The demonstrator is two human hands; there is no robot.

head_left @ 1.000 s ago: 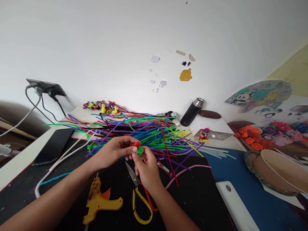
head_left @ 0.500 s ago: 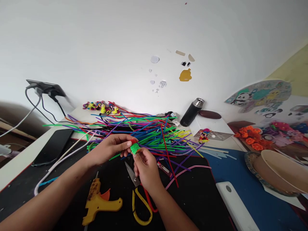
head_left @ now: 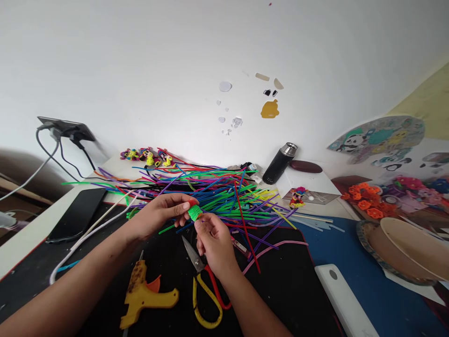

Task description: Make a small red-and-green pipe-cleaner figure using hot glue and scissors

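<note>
A small coil of green pipe cleaner with red at its upper end is held up between both hands. My left hand pinches the red end between thumb and fingers. At the lower end, the fingertips of my right hand are closed on the green part. Scissors with one yellow and one red handle lie on the black mat, partly behind my right hand. A yellow glue gun rests on the mat below my left forearm.
Loose pipe cleaners in many colours spread behind my hands. A black flask leans by a white box. A phone lies left; a white device and a bowl are right. Small pipe-cleaner figures lie near the wall.
The green coil has turned slightly and moved a little up and left with my left fingers. My right hand has shifted slightly, showing more of the scissors' red handle.
</note>
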